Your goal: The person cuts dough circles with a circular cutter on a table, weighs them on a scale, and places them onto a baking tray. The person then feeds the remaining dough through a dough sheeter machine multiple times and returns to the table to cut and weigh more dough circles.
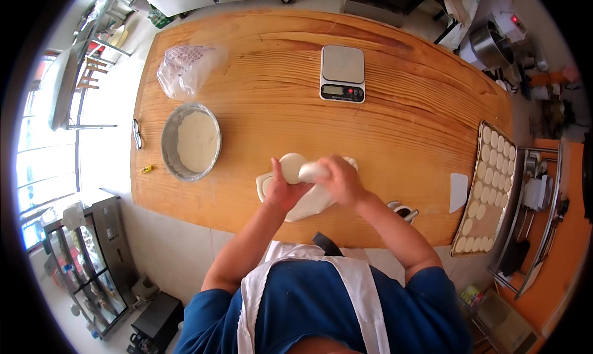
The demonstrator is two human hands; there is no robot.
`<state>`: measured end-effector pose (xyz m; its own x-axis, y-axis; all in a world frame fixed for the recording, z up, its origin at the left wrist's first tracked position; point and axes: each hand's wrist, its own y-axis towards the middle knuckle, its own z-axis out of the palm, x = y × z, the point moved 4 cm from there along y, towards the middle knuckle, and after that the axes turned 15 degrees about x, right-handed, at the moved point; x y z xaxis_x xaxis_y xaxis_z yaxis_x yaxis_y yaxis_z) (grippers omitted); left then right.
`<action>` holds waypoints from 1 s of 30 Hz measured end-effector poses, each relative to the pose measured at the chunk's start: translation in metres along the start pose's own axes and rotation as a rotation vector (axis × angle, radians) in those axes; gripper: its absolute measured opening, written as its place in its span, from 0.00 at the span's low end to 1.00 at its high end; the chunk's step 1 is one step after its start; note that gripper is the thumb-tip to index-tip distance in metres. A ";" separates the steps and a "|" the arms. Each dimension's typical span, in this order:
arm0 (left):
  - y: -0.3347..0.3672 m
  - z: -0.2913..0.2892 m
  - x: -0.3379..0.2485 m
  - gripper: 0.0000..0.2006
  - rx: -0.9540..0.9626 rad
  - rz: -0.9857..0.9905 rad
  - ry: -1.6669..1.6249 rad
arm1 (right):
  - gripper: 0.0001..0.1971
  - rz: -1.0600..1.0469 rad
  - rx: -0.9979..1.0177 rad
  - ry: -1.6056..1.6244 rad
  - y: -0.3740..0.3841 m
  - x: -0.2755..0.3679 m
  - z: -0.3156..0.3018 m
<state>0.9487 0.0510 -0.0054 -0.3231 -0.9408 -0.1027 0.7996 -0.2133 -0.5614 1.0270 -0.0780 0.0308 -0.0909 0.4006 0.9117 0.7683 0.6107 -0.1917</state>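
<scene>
My left hand (283,193) is palm up in front of me, thumb raised, with a round white dough disc (293,166) resting against its fingers. My right hand (343,180) is closed around another pale piece of dough (312,172), tilted and slightly blurred, right beside the first disc. Under both hands a flat sheet of rolled dough (307,204) lies on the wooden table (272,119), with cut curves along its edge. Part of that sheet is hidden by my hands. A round metal cutter or cup (401,210) with a handle lies near my right forearm.
A metal bowl of flour (196,143) stands at left, below a crumpled plastic bag (184,73). A kitchen scale (343,73) sits toward the back. On the right are a white scraper (458,192) and a tray (464,233) of dough discs. Glasses (137,133) lie at the left edge.
</scene>
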 end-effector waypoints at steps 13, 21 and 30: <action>-0.033 -0.021 -0.034 0.16 -0.021 0.172 0.345 | 0.19 0.104 -0.162 -0.716 0.130 -0.045 -0.085; -0.039 -0.046 -0.044 0.15 -0.099 0.237 0.353 | 0.27 0.204 0.034 -0.903 0.139 -0.073 -0.099; -0.029 -0.044 -0.057 0.12 -0.213 0.309 0.287 | 0.22 0.124 -0.016 -0.930 0.092 -0.082 -0.078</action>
<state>0.9215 0.1228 -0.0190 -0.2373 -0.8343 -0.4975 0.7685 0.1520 -0.6215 1.1545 -0.1079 -0.0332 -0.4722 0.8518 0.2270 0.8146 0.5200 -0.2568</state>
